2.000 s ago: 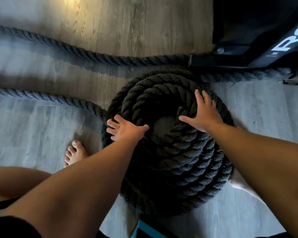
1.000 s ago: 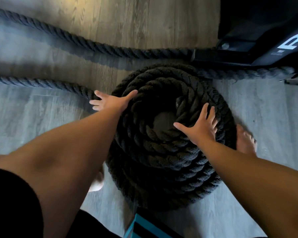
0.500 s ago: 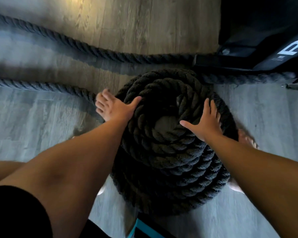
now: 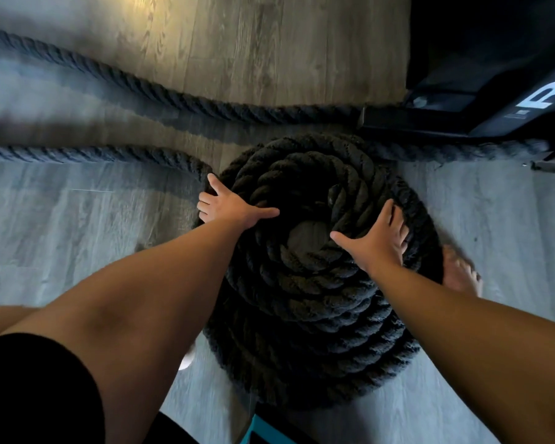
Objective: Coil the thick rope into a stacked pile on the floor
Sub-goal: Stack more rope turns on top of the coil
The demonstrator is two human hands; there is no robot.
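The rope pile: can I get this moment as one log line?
left hand: flat on coil | right hand: flat on coil | rope coil: stacked, tail uncoiled

Coiled rope pile (image 4: pixel 314 315) fills centre of wood floor (image 4: pixel 77 238), small open well in its middle. Left hand (image 4: pixel 229 205) lies flat on pile's left edge, right hand (image 4: pixel 378 241) flat on its right top; both cover those approaches. Two loose rope runs (image 4: pixel 135 88) cross the floor to the left, a bare strip between them. Black machine base (image 4: pixel 455 120) blocks upper right, close to pile. Bare foot (image 4: pixel 460 272) just beside pile's right edge. Open floor lower left and far right.
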